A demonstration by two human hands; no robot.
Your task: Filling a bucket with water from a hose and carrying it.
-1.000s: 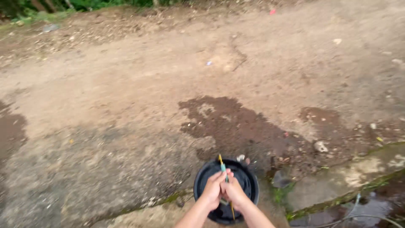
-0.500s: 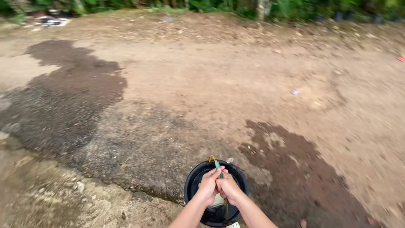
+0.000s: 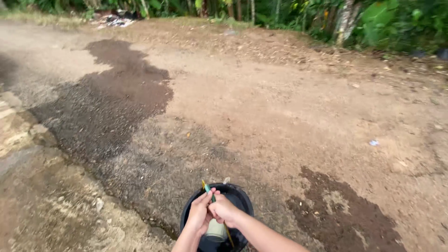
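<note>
Both hands are pressed close together over a round black bucket near the bottom of the view. The left hand and the right hand pinch a thin green and yellow stick that pokes up at a slant. A pale cup sits in the bucket, just below the hands. Brown dirt ground with dark wet patches lies all around.

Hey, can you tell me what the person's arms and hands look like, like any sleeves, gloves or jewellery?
Both forearms are bare as far as the frame shows, with no sleeve in view. The left hand and right hand wear no gloves. No watch, bracelet or ring is visible, though the hands are small in the picture and fine detail is hard to tell.
</note>
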